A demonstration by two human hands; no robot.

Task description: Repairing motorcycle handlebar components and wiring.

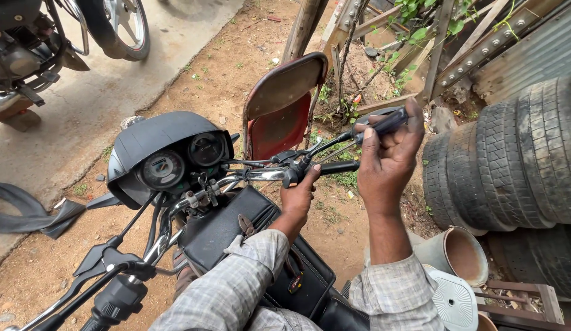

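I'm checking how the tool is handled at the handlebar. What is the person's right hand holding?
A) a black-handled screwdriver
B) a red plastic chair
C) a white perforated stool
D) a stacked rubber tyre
A: the right hand is closed around the black-handled screwdriver, whose shaft angles down to the motorcycle's chrome handlebar, while the left hand grips the bar near its black rubber grip.

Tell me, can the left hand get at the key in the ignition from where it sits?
Probably yes. The left hand grips the handlebar by the switch housing, and the key hangs just along the bar with nothing between them; the right hand holds a screwdriver farther out.
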